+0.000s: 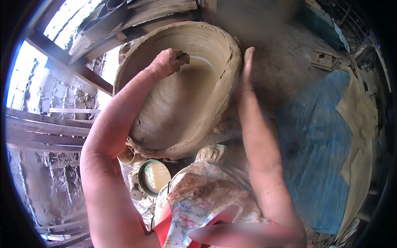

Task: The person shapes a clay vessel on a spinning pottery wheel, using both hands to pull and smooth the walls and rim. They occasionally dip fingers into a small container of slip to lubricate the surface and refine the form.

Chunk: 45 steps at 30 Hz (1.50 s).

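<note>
A large oval clay basin with a thick, uneven rim stands in front of me. My left hand reaches over its left side into the hollow. Its fingers are closed on a small clay-coloured lump; whether this is clay or a coated tool I cannot tell. My right hand is held upright along the basin's outer right wall, fingers stretched out. The wall partly hides that palm, so I cannot tell how firmly it touches. Faint curved streaks run along the smooth inside wall.
A green-rimmed bowl of cloudy water stands close to my left of the basin's near end. Wooden beams lie behind the basin. To the right, a blue sheet and a tan sheet cover the ground. Wooden rails are at the left.
</note>
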Motion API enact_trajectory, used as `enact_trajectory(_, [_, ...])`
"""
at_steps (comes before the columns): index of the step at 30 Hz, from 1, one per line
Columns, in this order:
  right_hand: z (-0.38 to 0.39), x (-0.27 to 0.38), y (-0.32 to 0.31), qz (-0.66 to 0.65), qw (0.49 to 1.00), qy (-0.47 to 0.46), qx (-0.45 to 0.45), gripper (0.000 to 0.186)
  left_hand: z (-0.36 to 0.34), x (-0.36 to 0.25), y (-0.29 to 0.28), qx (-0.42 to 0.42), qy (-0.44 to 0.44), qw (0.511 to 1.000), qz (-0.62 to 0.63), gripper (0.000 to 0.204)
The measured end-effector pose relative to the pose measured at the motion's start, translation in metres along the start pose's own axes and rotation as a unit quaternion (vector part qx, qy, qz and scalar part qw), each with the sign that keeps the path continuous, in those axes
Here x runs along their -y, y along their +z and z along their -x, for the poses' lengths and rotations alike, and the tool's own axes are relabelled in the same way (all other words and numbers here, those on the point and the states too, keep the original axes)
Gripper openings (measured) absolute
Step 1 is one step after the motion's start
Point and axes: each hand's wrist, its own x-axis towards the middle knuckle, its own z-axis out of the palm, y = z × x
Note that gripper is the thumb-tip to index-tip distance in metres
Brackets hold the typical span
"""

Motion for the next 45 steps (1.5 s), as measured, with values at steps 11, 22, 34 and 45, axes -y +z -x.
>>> enact_trajectory(11, [-0.012, -0.013, -0.009, 0.029, 0.983, -0.176, -0.041, 0.071, -0.006, 0.007, -0.027, 0.036, -0.031, 0.998, 0.034, 0.024])
enact_trajectory(22, [-0.062, -0.02, -0.007, 0.028, 0.999, -0.006, -0.023, 0.075, -0.043, -0.015, -0.043, 0.035, -0.001, 0.999, 0.036, 0.025])
enact_trajectory(34, [-0.047, -0.043, -0.007, -0.006, 0.998, -0.066, 0.002, 0.075, -0.091, -0.041, -0.019, 0.083, 0.109, 0.986, 0.092, 0.024])
enact_trajectory(45, [-0.039, -0.043, 0.004, 0.005, 0.997, -0.067, -0.034, 0.08, -0.15, 0.008, -0.026, -0.039, -0.063, 0.99, -0.123, 0.016])
